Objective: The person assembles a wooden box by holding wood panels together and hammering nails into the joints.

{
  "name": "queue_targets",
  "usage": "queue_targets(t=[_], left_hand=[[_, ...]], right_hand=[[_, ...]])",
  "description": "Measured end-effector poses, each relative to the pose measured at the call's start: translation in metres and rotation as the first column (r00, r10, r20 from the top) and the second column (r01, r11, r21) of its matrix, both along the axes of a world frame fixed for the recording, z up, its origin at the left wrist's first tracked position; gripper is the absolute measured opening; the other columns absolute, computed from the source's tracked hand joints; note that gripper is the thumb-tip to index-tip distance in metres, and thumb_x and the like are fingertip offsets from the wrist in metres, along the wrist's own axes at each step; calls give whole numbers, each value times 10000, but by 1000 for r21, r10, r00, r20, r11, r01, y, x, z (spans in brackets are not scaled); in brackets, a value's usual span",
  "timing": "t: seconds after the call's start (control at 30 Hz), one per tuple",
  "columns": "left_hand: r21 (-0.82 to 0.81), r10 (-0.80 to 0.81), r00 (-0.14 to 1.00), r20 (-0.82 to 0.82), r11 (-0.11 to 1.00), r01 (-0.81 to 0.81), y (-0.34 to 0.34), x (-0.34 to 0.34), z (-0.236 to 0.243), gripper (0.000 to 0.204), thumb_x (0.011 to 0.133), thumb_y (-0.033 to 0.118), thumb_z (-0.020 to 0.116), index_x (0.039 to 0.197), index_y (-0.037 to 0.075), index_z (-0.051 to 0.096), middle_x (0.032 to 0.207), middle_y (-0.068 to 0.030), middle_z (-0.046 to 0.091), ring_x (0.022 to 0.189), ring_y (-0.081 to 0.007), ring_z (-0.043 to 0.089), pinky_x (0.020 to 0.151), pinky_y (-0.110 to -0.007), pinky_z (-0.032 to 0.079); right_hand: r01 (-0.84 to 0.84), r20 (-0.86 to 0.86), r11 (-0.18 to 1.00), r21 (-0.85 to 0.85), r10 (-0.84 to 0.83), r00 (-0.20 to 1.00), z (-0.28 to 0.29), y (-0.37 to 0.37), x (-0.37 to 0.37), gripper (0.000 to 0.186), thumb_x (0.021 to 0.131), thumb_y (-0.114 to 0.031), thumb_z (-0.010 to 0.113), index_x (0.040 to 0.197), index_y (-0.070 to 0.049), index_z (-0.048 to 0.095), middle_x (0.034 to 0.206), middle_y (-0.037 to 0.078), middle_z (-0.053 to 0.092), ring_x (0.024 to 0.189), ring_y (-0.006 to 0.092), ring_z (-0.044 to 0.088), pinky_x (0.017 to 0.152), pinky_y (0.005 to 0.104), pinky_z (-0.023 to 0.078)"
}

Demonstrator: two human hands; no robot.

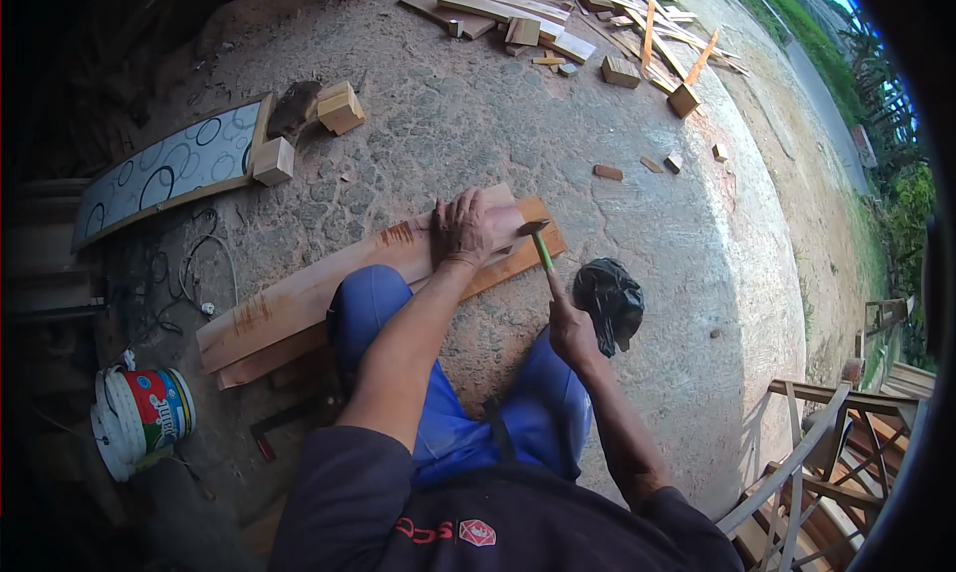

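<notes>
Across my knees, slanting from lower left to upper right, lies a long wooden plank [339,268] with dark rough marks on its face. Beneath it, another board [533,250] of more orange wood shows at the right end. My left hand [461,228] rests on top of the plank near that end, fingers spread over the wood and pressing on it. In my right hand [574,333] is a hammer [543,245] with a green and wooden handle, the fingers wrapped round its lower part. The hammer's dark head is at the plank's right end; whether it touches the wood I cannot tell.
A black plastic bag [609,303] lies right of my right hand. At lower left stands a white bucket [115,428]. A framed panel with circles [164,174] rests on wood blocks at left. Scrap wood [637,24] is heaped far off; a metal frame [836,423] stands at right.
</notes>
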State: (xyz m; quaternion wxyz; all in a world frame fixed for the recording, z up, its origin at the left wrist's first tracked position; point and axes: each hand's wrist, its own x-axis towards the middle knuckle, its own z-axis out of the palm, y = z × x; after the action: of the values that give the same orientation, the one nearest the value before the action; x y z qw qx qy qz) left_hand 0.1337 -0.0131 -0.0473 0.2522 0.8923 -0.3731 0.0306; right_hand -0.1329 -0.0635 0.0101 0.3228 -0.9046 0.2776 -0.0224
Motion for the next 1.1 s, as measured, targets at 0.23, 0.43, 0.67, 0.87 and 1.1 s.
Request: queue_targets(t=[0.23, 0.43, 0.67, 0.87, 1.1], left_hand=[[64, 36, 999, 21, 997, -37, 27, 25, -14, 564, 905, 254, 595, 1430, 84, 483, 1443, -71, 490, 1381, -239, 427, 1224, -568, 152], [103, -1, 1000, -26, 995, 3, 13, -4, -28, 568, 918, 308, 613, 1422, 71, 504, 1456, -72, 490, 1405, -228, 407, 1228, -521, 165], [126, 27, 999, 41, 992, -32, 13, 28, -7, 521, 937, 258, 547, 1425, 84, 488, 1437, -82, 507, 1374, -258, 442, 1218, -480, 206], [192, -155, 982, -105, 966, 173, 25, 70, 12, 482, 960, 285, 540, 1395, 80, 519, 1351, -144, 576, 1261, -339, 536, 1089, -467, 394], [69, 341, 937, -74, 939, -336, 232, 165, 32, 466, 971, 267, 587, 1320, -42, 580, 1331, -245, 601, 1231, -373, 581, 1063, -421, 437]], right_hand=[[299, 762, 947, 120, -281, 584, 174, -37, 54, 133, 1055, -140, 479, 1036, -26, 543, 658, 54, 505, 518, 173, 495, 542, 326, 476], [-62, 110, 982, -180, 82, 990, -38, -16, 2, 722, 925, -36, 485, 1596, -207, 281, 630, 232, 577, 559, 383, 621, 548, 509, 477], [107, 59, 986, 131, -116, 991, -43, 19, 3, 691, 1003, -170, 493, 1615, -222, 176, 902, 312, 658, 789, 469, 665, 674, 511, 515], [304, 102, 651, 696, -508, 855, -107, 26, 14, 634, 1037, -260, 530, 1607, -201, 258, 972, 145, 662, 827, 247, 641, 773, 370, 524], [277, 194, 643, 714, -562, 804, -55, -23, 115, 584, 945, -441, 655, 1417, -104, 582, 817, 104, 674, 762, 200, 649, 755, 381, 531]])
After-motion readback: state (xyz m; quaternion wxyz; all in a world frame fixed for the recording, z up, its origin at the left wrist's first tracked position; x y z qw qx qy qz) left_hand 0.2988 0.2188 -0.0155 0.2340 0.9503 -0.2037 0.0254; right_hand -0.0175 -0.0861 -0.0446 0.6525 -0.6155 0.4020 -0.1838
